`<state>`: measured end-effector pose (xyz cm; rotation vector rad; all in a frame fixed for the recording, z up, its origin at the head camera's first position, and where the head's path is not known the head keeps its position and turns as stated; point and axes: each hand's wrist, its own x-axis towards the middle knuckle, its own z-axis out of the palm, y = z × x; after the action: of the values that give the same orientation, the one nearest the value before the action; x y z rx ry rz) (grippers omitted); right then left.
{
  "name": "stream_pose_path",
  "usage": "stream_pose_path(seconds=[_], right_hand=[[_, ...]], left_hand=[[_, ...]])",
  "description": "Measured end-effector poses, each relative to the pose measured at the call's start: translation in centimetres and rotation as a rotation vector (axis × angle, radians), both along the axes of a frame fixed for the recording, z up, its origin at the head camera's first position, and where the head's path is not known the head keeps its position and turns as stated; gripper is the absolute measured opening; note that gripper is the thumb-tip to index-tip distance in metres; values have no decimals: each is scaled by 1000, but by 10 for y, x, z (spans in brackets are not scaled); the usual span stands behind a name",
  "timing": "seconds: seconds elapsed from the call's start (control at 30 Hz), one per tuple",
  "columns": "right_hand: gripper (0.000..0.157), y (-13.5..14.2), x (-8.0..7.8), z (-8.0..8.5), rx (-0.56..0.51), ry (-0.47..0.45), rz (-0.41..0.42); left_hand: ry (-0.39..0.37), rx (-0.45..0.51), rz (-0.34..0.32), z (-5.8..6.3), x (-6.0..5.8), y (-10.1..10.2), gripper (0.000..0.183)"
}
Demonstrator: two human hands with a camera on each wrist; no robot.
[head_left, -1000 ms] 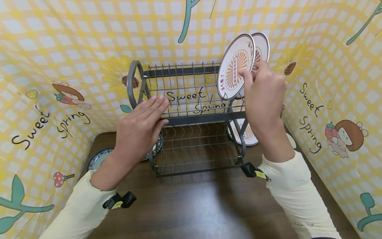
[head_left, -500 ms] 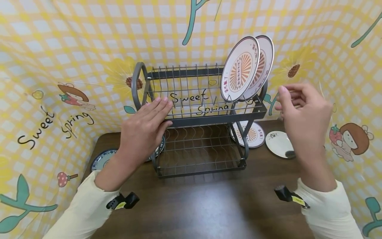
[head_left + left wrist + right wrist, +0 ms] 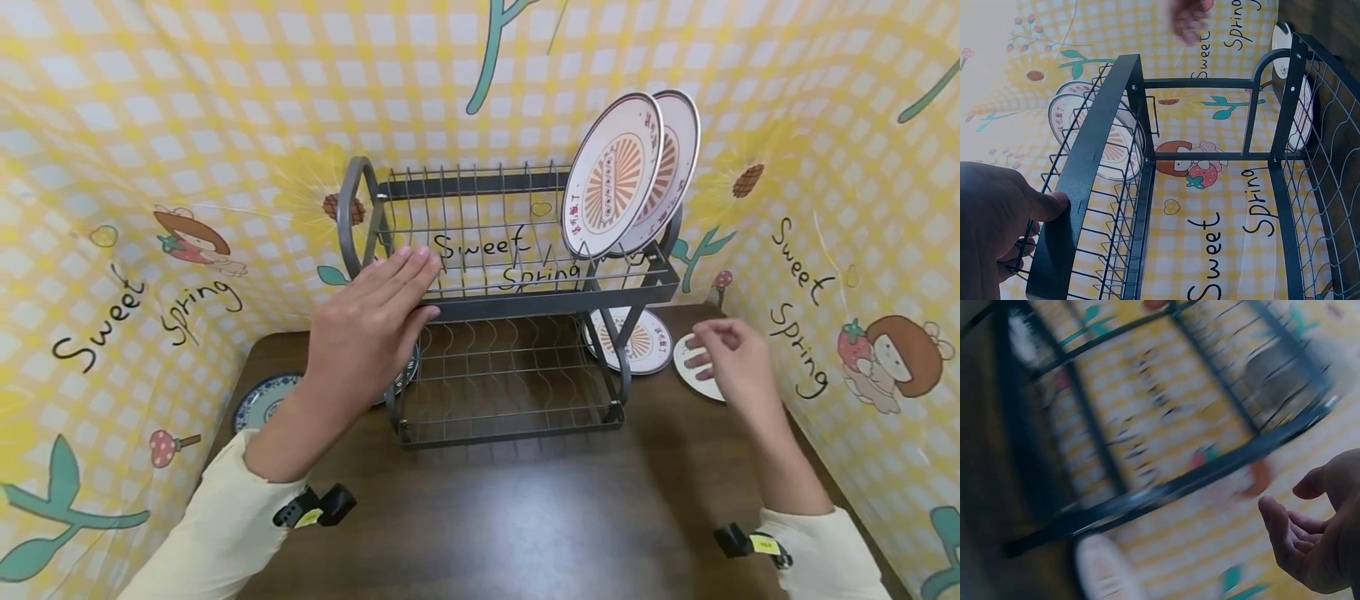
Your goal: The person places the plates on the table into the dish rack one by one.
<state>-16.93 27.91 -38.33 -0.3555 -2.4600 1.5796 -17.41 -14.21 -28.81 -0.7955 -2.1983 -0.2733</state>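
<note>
Plates [image 3: 611,179], two of them, stand tilted side by side at the right end of the upper tier of the rack [image 3: 555,302], with neither hand on them. I judge the step in hand to be loading the rack, at a pause between one plate and another. My right hand [image 3: 733,362] holds nothing: in its wrist view the fingers are loosely bent, with a gap between thumb and forefinger. From the head view they overlap the far-right plate [image 3: 693,386], flat on the worktop [image 3: 525,508], but the left wrist view shows them raised clear of it. A printed plate [image 3: 645,337] lies just beside that one, toward the rack. My left hand [image 3: 363,329] is clamped on the rack's front edge near its left end, thumb on the outer face and fingers over the wires, which I read as steadying. If the far-right plate is next, the move calls for lowering the right hand, working a fingertip under the rim and pinching it before any lift. A firm left grip would help, since a knock could shift the rack.
</note>
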Motion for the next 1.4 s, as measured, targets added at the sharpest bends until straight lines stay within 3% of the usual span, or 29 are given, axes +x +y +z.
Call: stream_pose_path(seconds=[0.23,0.33,0.47,0.57,0.8,0.97,1.17,1.4], right_hand=[[16,7,-16,-78,-406,-124,-48],[15,7,-22,-102,-459,-172,-93],[20,4,-28,-122,-473,-255,-150],[27,1,-34,-130,-531,-302,-189],[29,-11,-52,-137,-674,-302,-346],[47,-14,-64,-144,-768,-336,-433],[52,-15,-76,-152,-770,-344,-505],[50,-21,-84,-154,-731,-322,-524]], left_hand=[[-2,25,-5,0,1,0,49],[4,29,-9,0,0,0,50],[3,12,-1,-1,0,2,50],[-7,1,3,-2,1,2,50],[-12,11,-2,-3,1,1,50],[-9,26,-9,-3,0,1,50],[-12,37,-26,-3,-1,2,50],[-12,41,-21,-2,-1,1,50]])
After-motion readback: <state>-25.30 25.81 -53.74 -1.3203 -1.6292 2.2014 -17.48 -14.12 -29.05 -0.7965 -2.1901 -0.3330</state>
